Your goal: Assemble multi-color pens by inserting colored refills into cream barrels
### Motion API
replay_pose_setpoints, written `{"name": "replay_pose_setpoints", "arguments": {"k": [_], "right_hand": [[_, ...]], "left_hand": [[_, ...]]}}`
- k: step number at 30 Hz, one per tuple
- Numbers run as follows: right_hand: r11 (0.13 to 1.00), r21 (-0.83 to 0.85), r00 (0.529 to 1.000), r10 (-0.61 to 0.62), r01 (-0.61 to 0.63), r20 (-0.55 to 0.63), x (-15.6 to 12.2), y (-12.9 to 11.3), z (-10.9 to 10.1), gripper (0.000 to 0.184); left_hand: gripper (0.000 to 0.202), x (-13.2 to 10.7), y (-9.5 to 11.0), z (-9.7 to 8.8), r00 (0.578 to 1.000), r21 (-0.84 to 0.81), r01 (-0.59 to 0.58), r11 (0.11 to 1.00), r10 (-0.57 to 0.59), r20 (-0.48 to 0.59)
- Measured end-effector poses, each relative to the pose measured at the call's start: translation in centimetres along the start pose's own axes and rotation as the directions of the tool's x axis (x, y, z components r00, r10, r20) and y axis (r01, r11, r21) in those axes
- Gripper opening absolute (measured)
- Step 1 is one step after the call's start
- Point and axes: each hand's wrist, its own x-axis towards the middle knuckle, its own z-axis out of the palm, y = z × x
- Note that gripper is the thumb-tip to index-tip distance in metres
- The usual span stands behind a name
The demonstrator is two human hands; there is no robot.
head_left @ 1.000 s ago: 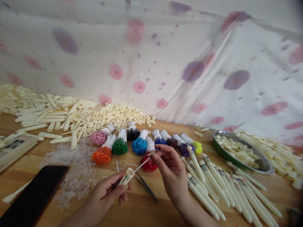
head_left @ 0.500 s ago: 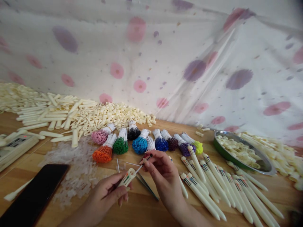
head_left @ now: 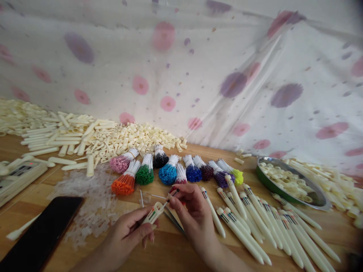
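Note:
Low in the middle, my left hand (head_left: 133, 228) is closed on a short cream slotted pen sleeve (head_left: 153, 213), its open end tilted up to the right. A bit of green shows in one slot. My right hand (head_left: 193, 211) pinches a thin pen refill (head_left: 167, 203) with a dark end and a white tube. The refill's white end is at the sleeve's mouth; how deep it sits I cannot tell. Beyond the hands stand refill bundles, among them orange (head_left: 123, 183), green (head_left: 144, 173), light blue (head_left: 168, 173) and black (head_left: 160, 158). Tweezers (head_left: 174, 221) lie beneath my right hand.
Multicolour pens (head_left: 261, 215) lie in rows at right, before a green-sided metal tray (head_left: 263, 185) of cream parts. At left are a phone (head_left: 42, 230), clear plastic pieces (head_left: 90, 204), a scale (head_left: 24, 175) and heaped cream parts (head_left: 124, 138). A flowered sheet (head_left: 181, 68) hangs behind.
My right hand has moved slightly down and left, bringing the refill closer into the sleeve's mouth. My left hand and the sleeve have hardly moved.

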Motion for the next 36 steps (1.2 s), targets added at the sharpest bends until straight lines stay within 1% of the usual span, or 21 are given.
{"name": "replay_pose_setpoints", "arguments": {"k": [5, 8, 10, 12, 16, 21, 26, 32, 34, 36], "right_hand": [[0.999, -0.035, 0.999, 0.021, -0.02, 0.033, -0.2, 0.1, 0.1, 0.011], [0.995, -0.05, 0.991, 0.085, -0.081, 0.103, 0.0, 0.1, 0.1, 0.005], [0.987, -0.026, 0.973, 0.161, -0.158, 0.164, 0.3, 0.0, 0.0, 0.01], [0.981, -0.001, 0.965, 0.19, -0.193, 0.184, 0.7, -0.1, -0.2, 0.015], [0.992, -0.021, 0.975, 0.128, -0.126, 0.184, 1.2, -0.2, -0.5, 0.014], [0.983, -0.019, 0.936, 0.182, -0.185, 0.301, 1.3, -0.5, -0.8, 0.017], [0.979, -0.011, 0.92, 0.197, -0.206, 0.34, 1.4, -1.0, -1.0, 0.015], [0.984, -0.089, 0.924, 0.173, -0.151, 0.341, 1.9, -2.0, -1.7, 0.012], [0.984, -0.127, 0.92, 0.163, -0.125, 0.356, 2.1, -2.5, -2.1, 0.01], [0.981, -0.172, 0.913, 0.147, -0.086, 0.382, 2.2, -2.9, -2.3, 0.011]], "left_hand": [[0.036, 0.2, -0.3, 0.0, 1.0, 0.008, -0.007, 1.0, 0.007, -0.003], [0.035, 0.3, -0.5, -0.1, 1.0, -0.003, -0.011, 1.0, 0.011, 0.004], [0.031, 0.2, -0.4, -0.2, 1.0, -0.001, -0.02, 1.0, 0.02, 0.005], [0.029, 0.0, -0.4, -0.3, 1.0, 0.006, -0.023, 1.0, 0.023, 0.01], [0.027, 0.0, -0.4, -0.3, 0.999, 0.011, -0.031, 0.999, 0.031, 0.017], [0.03, 0.1, -0.2, -0.3, 0.999, 0.023, -0.039, 0.999, 0.039, 0.004], [0.033, -0.1, 0.3, -0.4, 0.999, 0.037, -0.049, 0.998, 0.049, 0.005], [0.031, 0.1, 0.3, -0.4, 0.998, 0.046, -0.054, 0.997, 0.055, -0.02], [0.03, 0.1, 0.3, -0.4, 0.998, 0.042, -0.063, 0.997, 0.064, -0.027], [0.029, 0.1, 0.3, -0.4, 0.997, 0.048, -0.076, 0.996, 0.078, -0.025]]}}
